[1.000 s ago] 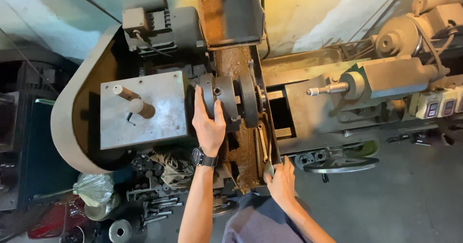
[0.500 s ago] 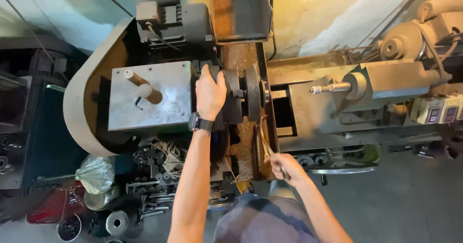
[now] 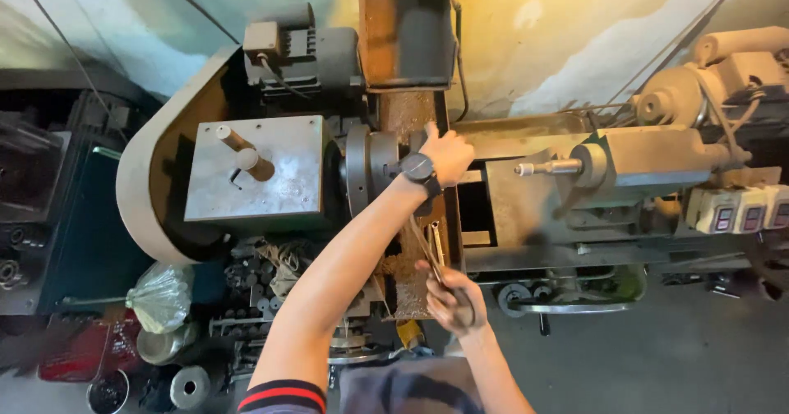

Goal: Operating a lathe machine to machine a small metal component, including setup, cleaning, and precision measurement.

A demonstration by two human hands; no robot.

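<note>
My left hand [image 3: 448, 155] is reaching to 12 o'clock, fingers curled on the lathe chuck [image 3: 371, 167] | my right hand [image 3: 450, 297] at 6 o'clock is clamping a thin metal tool [image 3: 425, 246].

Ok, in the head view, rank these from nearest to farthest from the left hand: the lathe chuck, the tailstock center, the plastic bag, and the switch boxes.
From the left hand:
1. Lathe chuck, just to its left, next to the wrist.
2. Tailstock center, to its right along the bed.
3. Switch boxes, far right, and plastic bag, lower left by the floor clutter: too close to call between these two.
</note>
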